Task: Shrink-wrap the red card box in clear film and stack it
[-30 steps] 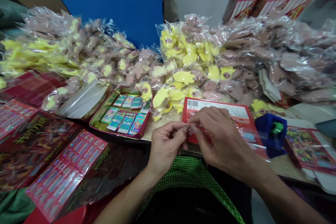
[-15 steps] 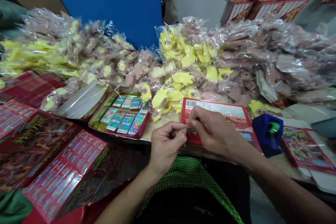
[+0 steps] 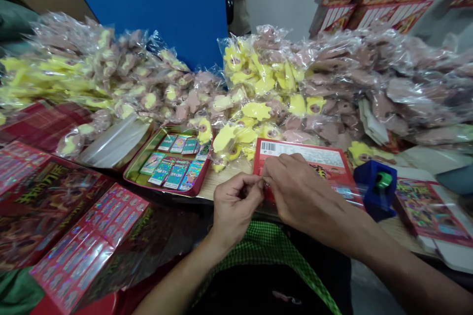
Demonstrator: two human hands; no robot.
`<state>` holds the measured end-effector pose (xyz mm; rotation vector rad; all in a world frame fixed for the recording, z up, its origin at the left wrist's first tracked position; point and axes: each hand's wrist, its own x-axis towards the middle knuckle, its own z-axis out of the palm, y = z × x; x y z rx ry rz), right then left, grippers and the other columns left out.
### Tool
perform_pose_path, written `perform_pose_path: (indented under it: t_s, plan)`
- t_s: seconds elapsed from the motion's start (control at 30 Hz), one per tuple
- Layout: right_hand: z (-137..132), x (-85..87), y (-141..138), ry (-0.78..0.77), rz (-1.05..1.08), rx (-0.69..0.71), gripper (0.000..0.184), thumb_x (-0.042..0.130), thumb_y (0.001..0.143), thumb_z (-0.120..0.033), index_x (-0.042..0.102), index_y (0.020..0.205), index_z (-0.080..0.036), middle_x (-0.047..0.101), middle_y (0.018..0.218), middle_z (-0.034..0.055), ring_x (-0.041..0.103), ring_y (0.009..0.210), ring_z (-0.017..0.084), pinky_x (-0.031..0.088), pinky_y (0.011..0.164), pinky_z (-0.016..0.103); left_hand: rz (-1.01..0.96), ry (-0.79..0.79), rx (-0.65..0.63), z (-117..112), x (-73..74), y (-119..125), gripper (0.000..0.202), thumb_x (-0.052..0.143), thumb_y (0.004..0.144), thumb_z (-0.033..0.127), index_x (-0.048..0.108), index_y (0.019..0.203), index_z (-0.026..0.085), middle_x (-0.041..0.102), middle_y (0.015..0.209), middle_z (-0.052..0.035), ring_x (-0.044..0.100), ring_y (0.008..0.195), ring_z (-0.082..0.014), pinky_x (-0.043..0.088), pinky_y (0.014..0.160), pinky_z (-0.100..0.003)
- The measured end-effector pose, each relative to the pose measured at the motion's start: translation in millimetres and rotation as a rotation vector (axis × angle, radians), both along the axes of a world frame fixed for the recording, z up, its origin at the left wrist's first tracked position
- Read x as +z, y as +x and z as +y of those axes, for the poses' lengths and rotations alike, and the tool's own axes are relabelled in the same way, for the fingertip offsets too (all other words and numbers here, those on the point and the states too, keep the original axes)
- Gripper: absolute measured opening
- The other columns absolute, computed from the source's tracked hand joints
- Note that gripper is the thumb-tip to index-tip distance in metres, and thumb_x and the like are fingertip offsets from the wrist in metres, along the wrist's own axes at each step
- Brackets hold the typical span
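At the back of the room, a big blue board (image 3: 148, 5) is seen, with part of a person (image 3: 242, 0) shown beside it. Along the far edge of the wooden bench (image 3: 401, 234), pink and yellow toys (image 3: 258, 110) in clear bags are piled up. A red box (image 3: 338, 177) is laid flat at the near edge, and part of it is covered from sight by the right hand (image 3: 299, 192). The left hand (image 3: 234, 202) is held just beside the right one. The fingers of both hands are curled, with their tips held close together; whether anything small is pinched there cannot be told. To the left, near the same edge, little cards (image 3: 174, 174) are spread in a tin tray (image 3: 202, 177). Just right of the red box, a blue holder (image 3: 375, 197) with a green roll (image 3: 383, 179) is set.
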<state>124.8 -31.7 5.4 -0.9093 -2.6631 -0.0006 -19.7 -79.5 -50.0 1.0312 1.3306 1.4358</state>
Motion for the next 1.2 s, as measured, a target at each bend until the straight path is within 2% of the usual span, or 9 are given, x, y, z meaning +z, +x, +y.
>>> perform_pose_path:
  t_s: [0.13,0.37,0.47,0.57,0.73,0.8,1.0,1.1,1.2]
  plan:
    - [4,-8.9,-2,-0.094,0.083,-0.015,0.022,0.042,0.078,0.0,0.045,0.083,-0.021,0.054,0.076,0.0051,0.045,0.07,0.021,0.032,0.069,0.034,0.008,0.001,0.018,-1,-1.6,2,0.021,0.072,0.085,0.034,0.076,0.078,0.015,0.061,0.06,0.0006,0.047,0.052,-0.0084,0.041,0.051,-0.021]
    - [24,-19.1,5,-0.493,0.279,-0.133,0.014,0.044,0.094,-0.015,0.049,0.083,-0.021,0.06,0.07,0.001,0.051,0.061,0.016,0.033,0.058,0.028,0.016,0.013,0.038,0,-0.3,0,0.017,0.073,0.081,0.031,0.079,0.081,0.015,0.062,0.059,0.0005,0.049,0.053,-0.0087,0.04,0.05,-0.019]
    - [22,-15.4,8,-0.469,0.271,-0.04,0.012,0.047,0.094,-0.012,0.055,0.091,-0.02,0.065,0.082,0.0027,0.056,0.071,0.017,0.038,0.065,0.03,0.005,0.006,0.013,0,-1.3,-1,0.018,0.073,0.083,0.032,0.078,0.08,0.015,0.062,0.059,0.0006,0.049,0.052,-0.0084,0.04,0.049,-0.019]
    - [12,-11.1,8,-0.299,0.166,0.045,0.015,0.046,0.091,-0.006,0.053,0.092,-0.019,0.062,0.085,0.0049,0.054,0.077,0.02,0.038,0.071,0.032,0.0,-0.006,-0.028,-1,-4.1,-1,0.021,0.072,0.086,0.034,0.076,0.081,0.014,0.062,0.061,0.0,0.051,0.053,-0.0091,0.043,0.052,-0.02]
    - [0,-9.2,2,-0.059,0.021,-0.011,0.024,0.042,0.079,0.001,0.049,0.088,-0.02,0.057,0.081,0.007,0.048,0.075,0.022,0.035,0.07,0.034,0.028,0.007,-0.044,-4,-7.9,0,0.024,0.068,0.092,0.035,0.073,0.082,0.014,0.06,0.064,0.0001,0.051,0.056,-0.0098,0.043,0.054,-0.022]
    - [2,-10.7,0,-0.115,0.033,-0.025,0.021,0.042,0.079,-0.001,0.047,0.087,-0.02,0.057,0.08,0.0071,0.049,0.073,0.021,0.035,0.067,0.034,0.062,0.025,-0.039,-5,-8.4,0,0.024,0.066,0.093,0.034,0.072,0.08,0.015,0.06,0.066,0.0002,0.05,0.059,-0.0096,0.043,0.056,-0.022]
    - [22,-12.6,5,-0.509,0.166,-0.106,0.012,0.041,0.093,-0.017,0.046,0.084,-0.021,0.059,0.071,0.0034,0.05,0.061,0.017,0.03,0.057,0.029,0.084,0.087,-0.024,-5,-9.6,0,0.02,0.066,0.092,0.03,0.075,0.085,0.014,0.061,0.068,0.0003,0.048,0.059,-0.0089,0.039,0.055,-0.021]
    - [22,-11.5,10,-0.535,0.189,-0.036,0.011,0.043,0.094,-0.016,0.052,0.09,-0.019,0.065,0.08,0.0049,0.056,0.07,0.018,0.035,0.064,0.029,0.087,0.088,-0.031,-4,-11.0,-2,0.019,0.066,0.092,0.029,0.076,0.087,0.014,0.061,0.067,0.0005,0.048,0.058,-0.0088,0.039,0.054,-0.021]
    - [12,-9.1,11,-0.405,0.148,0.032,0.012,0.045,0.092,-0.01,0.053,0.093,-0.019,0.064,0.085,0.0055,0.056,0.076,0.02,0.037,0.07,0.031,0.115,0.111,-0.046,-5,-12.7,-3,0.018,0.064,0.093,0.027,0.076,0.089,0.014,0.062,0.071,-0.0005,0.051,0.06,-0.0099,0.042,0.056,-0.022]
